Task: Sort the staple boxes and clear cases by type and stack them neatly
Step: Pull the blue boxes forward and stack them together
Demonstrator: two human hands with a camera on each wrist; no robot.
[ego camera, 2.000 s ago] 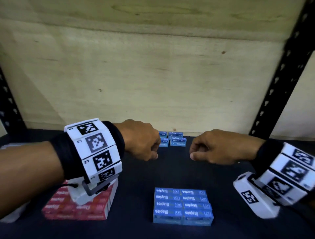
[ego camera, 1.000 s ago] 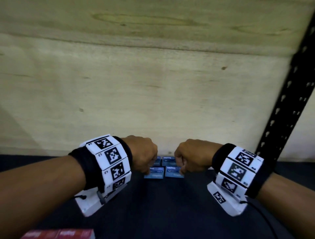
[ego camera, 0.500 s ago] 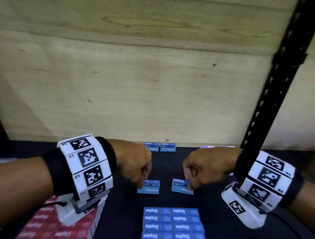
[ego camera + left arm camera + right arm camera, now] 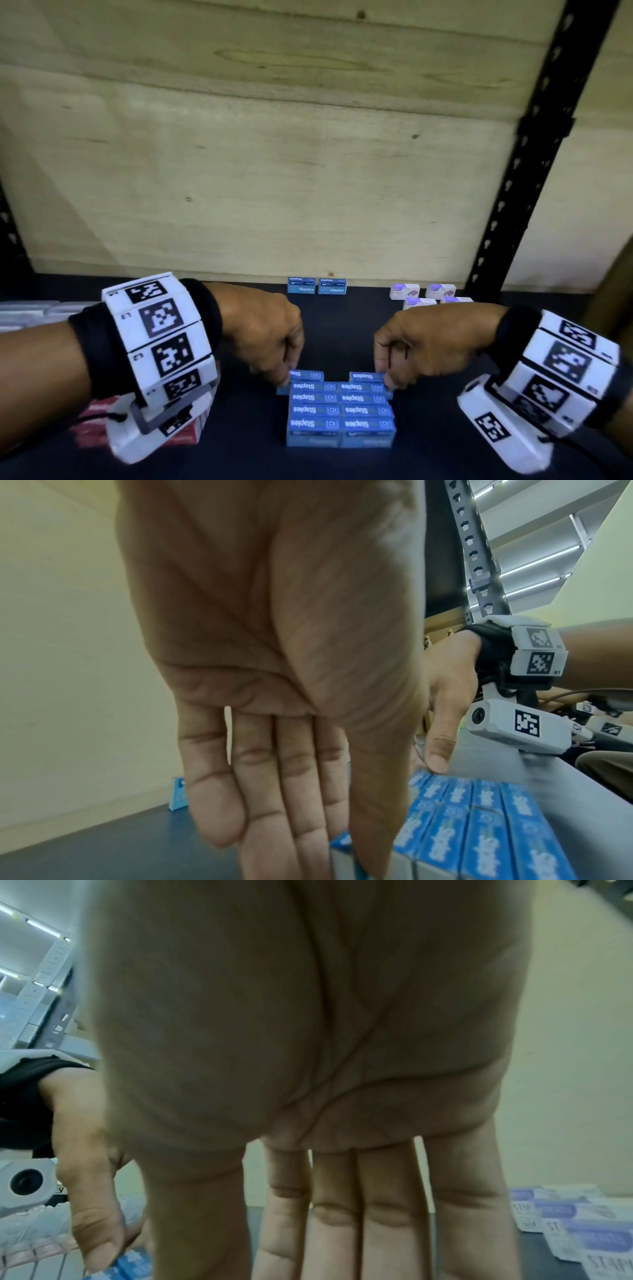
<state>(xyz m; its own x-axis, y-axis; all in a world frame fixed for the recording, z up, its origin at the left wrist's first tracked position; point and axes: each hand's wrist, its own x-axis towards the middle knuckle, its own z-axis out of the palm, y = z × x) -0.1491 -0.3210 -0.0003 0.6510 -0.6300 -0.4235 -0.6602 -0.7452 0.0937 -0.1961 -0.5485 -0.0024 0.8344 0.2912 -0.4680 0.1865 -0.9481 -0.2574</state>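
Observation:
A block of blue staple boxes (image 4: 340, 414) lies at the front centre of the dark shelf. My left hand (image 4: 286, 378) pinches one blue staple box (image 4: 305, 375) at the block's far left edge. My right hand (image 4: 387, 382) pinches another blue box (image 4: 364, 376) at its far right edge. The left wrist view shows my thumb and fingers (image 4: 294, 818) on either side of that box (image 4: 342, 842). My right hand's own box is hidden behind its palm in the right wrist view. Two more blue boxes (image 4: 317, 286) stand by the back wall.
White-and-purple staple boxes (image 4: 426, 296) sit at the back right. Red boxes (image 4: 186, 433) lie under my left wrist, and pale cases (image 4: 27, 311) sit at the far left. A black slotted upright (image 4: 513, 192) stands at the right, with a plywood wall (image 4: 239, 171) behind.
Both hands reached the back wall, each took a blue box there, and carried it forward to the far edge of the front block. Two boxes stay at the back.

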